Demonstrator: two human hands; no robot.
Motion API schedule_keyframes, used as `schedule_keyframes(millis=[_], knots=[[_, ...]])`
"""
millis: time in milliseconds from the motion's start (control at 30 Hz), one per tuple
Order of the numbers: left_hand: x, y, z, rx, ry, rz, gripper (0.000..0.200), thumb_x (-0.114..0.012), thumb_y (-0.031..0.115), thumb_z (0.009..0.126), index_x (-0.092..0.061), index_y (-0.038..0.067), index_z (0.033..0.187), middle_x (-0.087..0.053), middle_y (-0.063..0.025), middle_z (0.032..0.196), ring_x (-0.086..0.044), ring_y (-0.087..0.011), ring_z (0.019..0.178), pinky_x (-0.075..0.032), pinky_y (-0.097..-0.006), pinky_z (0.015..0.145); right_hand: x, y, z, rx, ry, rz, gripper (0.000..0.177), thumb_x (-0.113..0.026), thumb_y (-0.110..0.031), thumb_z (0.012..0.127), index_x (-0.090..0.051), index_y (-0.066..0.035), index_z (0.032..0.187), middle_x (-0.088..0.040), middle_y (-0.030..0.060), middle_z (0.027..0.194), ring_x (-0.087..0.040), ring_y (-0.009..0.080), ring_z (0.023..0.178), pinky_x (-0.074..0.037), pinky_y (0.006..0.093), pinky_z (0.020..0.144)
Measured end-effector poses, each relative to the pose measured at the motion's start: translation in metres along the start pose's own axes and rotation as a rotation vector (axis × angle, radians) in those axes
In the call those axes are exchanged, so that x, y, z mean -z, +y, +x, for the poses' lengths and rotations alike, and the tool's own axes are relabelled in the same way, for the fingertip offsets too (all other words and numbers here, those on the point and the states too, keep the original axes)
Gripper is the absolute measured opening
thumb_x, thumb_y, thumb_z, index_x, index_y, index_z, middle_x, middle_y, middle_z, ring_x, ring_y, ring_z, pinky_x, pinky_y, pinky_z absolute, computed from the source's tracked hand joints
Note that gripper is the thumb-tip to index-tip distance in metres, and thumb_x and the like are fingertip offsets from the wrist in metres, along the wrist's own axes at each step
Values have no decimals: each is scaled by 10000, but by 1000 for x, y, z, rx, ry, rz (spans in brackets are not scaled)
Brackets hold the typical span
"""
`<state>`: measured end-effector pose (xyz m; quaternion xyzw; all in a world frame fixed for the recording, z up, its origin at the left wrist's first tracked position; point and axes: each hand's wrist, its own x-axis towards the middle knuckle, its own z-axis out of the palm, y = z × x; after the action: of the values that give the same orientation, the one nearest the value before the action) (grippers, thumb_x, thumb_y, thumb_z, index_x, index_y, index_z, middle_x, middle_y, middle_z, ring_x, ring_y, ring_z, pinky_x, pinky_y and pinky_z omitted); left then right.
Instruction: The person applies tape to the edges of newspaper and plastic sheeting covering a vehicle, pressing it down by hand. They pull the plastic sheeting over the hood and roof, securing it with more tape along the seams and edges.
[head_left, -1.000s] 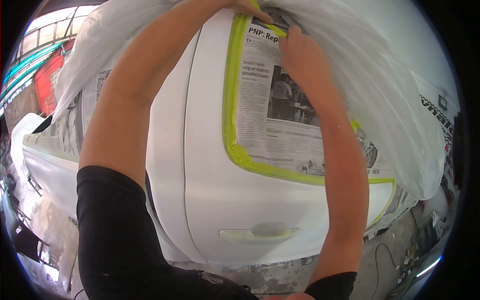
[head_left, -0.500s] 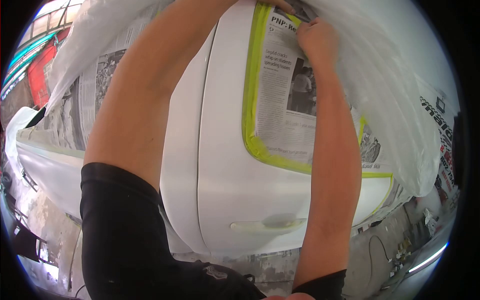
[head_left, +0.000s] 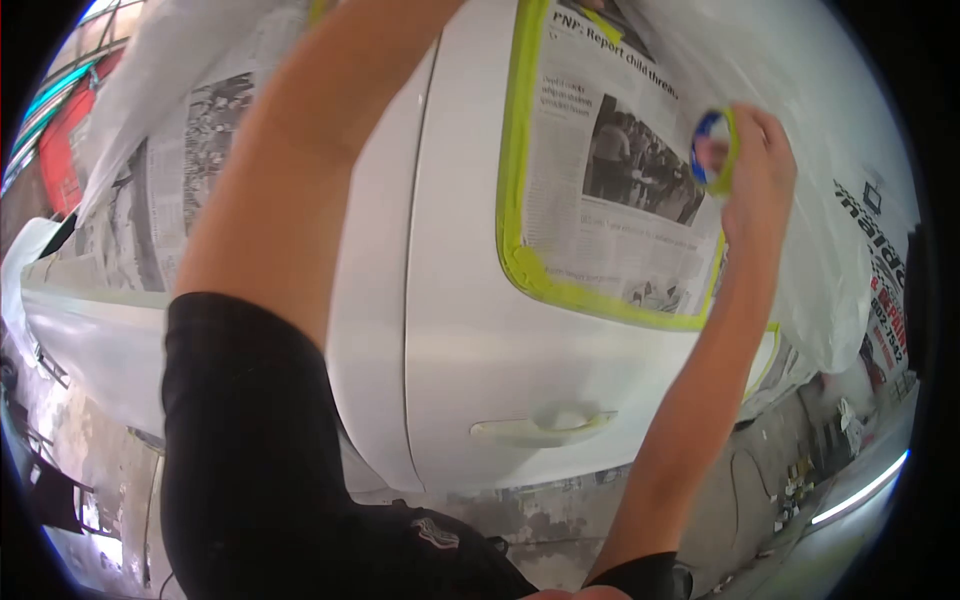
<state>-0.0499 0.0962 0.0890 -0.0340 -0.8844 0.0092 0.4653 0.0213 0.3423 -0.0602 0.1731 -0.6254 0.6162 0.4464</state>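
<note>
Gripping tape roll (head_left: 716, 150), right hand (head_left: 762, 175); left hand cropped overhead.

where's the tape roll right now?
Head view, upper right: the tape roll is gripped in the right hand, in front of the newspaper taped onto the white car door.

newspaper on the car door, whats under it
Nothing beneath shows: the newspaper covers the window opening, sealed along its left and bottom edges with yellow-green tape onto the white door. Any glass is hidden. The right hand holds a tape roll in front.
</note>
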Motion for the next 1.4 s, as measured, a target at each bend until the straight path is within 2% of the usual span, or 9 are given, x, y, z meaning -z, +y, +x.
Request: schedule_keyframes(millis=[167,233,433,700,767,900,1000,1200,1400], knots=[[25,13,-39,20,162,-118,1337,-730,716,723,-48,-68,1564,-113,-359,1599,-94,-494,1502,-42,-668,1183,49,-23,-61,-20,-37,-87,251,-556,-276,1015,-608,-56,1123,-592,47,694,-474,88,467,-402,241,454],[-42,9,-24,-171,846,12,1137,-630,767,770,-386,-134,1419,-445,-367,1426,-424,-456,1374,-311,-669,1094,62,-25,-69,-25,-75,-55,248,-551,-277,1018,-608,-62,1128,-546,16,647,-443,75,456,-372,226,441],[-48,12,-27,-218,278,-6,1363,-453,958,692,-184,-65,1551,-171,-331,1582,-162,-477,1487,-64,-662,1183,60,-43,-79,-22,-172,-34,239,-534,-254,1026,-609,-59,1140,-442,-38,552,-355,47,420,-300,213,410],[-4,-78,-51,-385,698,146,845,-482,655,954,-334,60,1536,-351,-251,1546,-314,-448,1438,-233,-598,1168,56,-61,-85,114,-426,-10,403,-524,-132,1000,-535,-36,1392,-427,-48,533,-335,20,414,-284,198,414],[8,-136,-77,-265,600,320,996,-653,518,904,-138,0,1582,-98,-305,1626,-83,-502,1499,-44,-665,1188,50,-66,-82,130,-505,-42,450,-519,-98,987,-507,-36,1432,-436,-47,540,-341,18,421,-288,196,419],[61,-203,-155,-27,364,296,751,-516,378,1005,-202,-13,1564,-161,-299,1611,-128,-472,1501,-90,-629,1211,27,-76,-77,131,-620,-88,456,-536,-86,972,-514,-41,1426,-443,-46,558,-346,23,434,-298,202,431],[51,-279,-164,-161,689,331,650,-670,352,925,-427,140,1489,-449,-185,1464,-462,-410,1302,-349,-533,1101,0,-87,-73,148,-728,-109,456,-558,-100,967,-521,-44,1418,-443,-43,564,-357,31,442,-311,216,441],[61,-364,-173,-219,382,280,540,-683,253,917,-505,138,1413,-515,-161,1385,-529,-396,1196,-412,-494,1034,-80,-109,-79,232,-921,-78,465,-590,-133,958,-516,-28,1405,-444,-24,567,-412,56,467,-365,244,490],[81,-300,-228,-270,722,150,451,-602,334,981,-570,110,1371,-602,-170,1305,-559,-352,1200,-419,-463,1035,-162,-127,-85,383,-1133,31,538,-609,-96,952,-447,-40,1462,-447,-46,603,-470,57,519,-397,223,531]])
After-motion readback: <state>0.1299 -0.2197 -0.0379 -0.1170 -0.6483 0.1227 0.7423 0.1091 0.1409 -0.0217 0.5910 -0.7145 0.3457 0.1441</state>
